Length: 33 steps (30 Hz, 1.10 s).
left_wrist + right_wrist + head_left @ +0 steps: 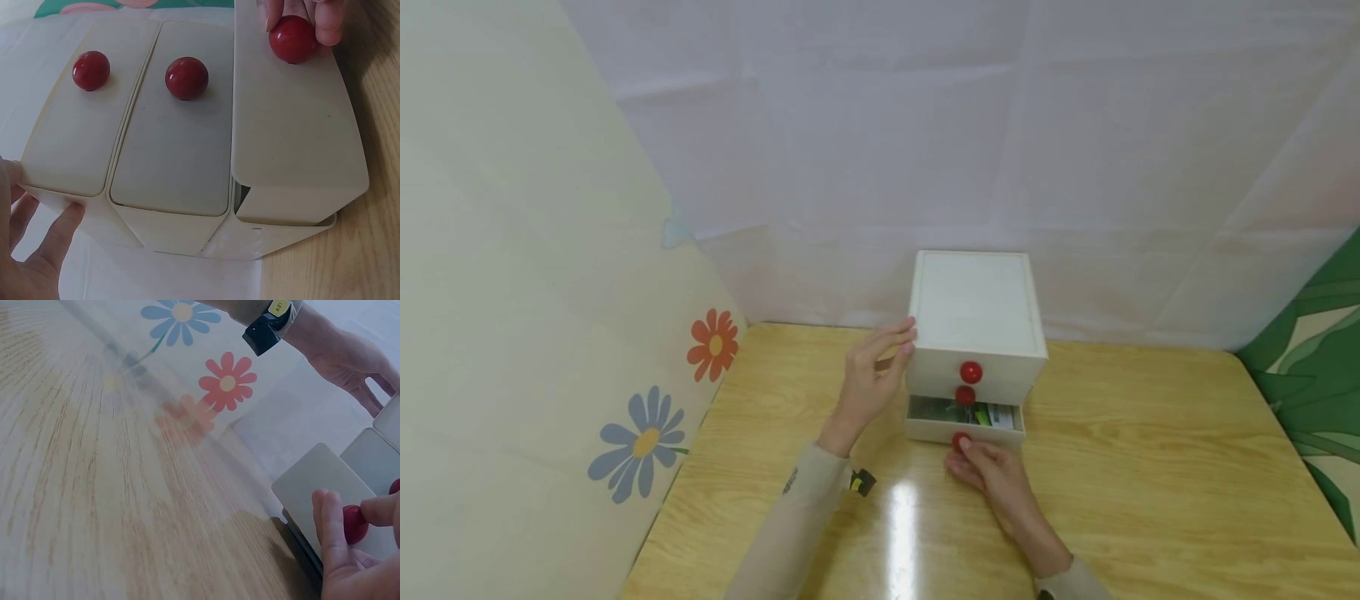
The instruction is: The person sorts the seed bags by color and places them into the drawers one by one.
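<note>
A small white cabinet of three drawers (977, 300) stands at the back of the table, each drawer with a round red knob. The bottom drawer (925, 430) is pulled partly out, and green, yellow and white items (996, 415) show inside, too small to make out. My right hand (996, 479) pinches the bottom drawer's knob (355, 525) between thumb and fingers. Against the cabinet's upper left side rests my left hand (868, 375), its fingers extended. Both upper drawers are closed, with their knobs (187, 78) untouched.
The wooden table (1150, 450) spreads out on both sides of the cabinet. Pale cloth (865, 167) hangs right behind it. A flower-printed panel (625, 333) borders the left side, and green leaf print (1322, 358) lies at the right.
</note>
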Tool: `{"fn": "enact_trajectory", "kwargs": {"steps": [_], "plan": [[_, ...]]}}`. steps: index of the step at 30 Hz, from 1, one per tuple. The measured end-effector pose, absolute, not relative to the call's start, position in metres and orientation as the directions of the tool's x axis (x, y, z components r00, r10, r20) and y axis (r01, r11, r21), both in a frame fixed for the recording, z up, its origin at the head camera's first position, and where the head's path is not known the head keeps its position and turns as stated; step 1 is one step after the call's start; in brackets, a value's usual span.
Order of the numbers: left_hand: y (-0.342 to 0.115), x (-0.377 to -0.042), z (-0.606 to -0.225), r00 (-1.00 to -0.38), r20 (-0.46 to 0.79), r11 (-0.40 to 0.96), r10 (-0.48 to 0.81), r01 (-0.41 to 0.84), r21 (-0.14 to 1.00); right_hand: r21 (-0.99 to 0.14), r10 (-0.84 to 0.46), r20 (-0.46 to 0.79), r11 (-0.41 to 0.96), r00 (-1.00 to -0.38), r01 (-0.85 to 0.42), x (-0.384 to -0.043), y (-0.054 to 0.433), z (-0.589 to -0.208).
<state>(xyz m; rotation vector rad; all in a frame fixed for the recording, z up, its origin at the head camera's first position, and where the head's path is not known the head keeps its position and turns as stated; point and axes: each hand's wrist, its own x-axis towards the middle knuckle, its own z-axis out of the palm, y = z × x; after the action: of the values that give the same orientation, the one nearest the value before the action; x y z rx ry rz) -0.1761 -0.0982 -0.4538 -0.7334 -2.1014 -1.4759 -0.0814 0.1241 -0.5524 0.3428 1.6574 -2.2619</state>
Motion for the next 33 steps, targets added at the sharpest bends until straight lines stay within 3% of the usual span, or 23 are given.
{"fn": "enact_trajectory", "kwargs": {"steps": [13, 24, 33], "plan": [[-0.096, -0.177, -0.454, -0.727, 0.671, 0.279, 0.148, 0.681, 0.676, -0.884, -0.090, -0.380, -0.258, -0.921, 0.390, -0.087, 0.124, -0.552], [-0.098, -0.176, -0.453, -0.761, 0.628, 0.266, 0.162, 0.647, 0.715, -0.894, -0.082, -0.368, -0.244, -0.926, 0.377, -0.096, 0.123, -0.552], [-0.098, -0.176, -0.453, -0.755, 0.635, 0.267, 0.162, 0.653, 0.708, -0.899, -0.081, -0.383, -0.196, -0.920, 0.391, -0.103, 0.126, -0.556]]}}
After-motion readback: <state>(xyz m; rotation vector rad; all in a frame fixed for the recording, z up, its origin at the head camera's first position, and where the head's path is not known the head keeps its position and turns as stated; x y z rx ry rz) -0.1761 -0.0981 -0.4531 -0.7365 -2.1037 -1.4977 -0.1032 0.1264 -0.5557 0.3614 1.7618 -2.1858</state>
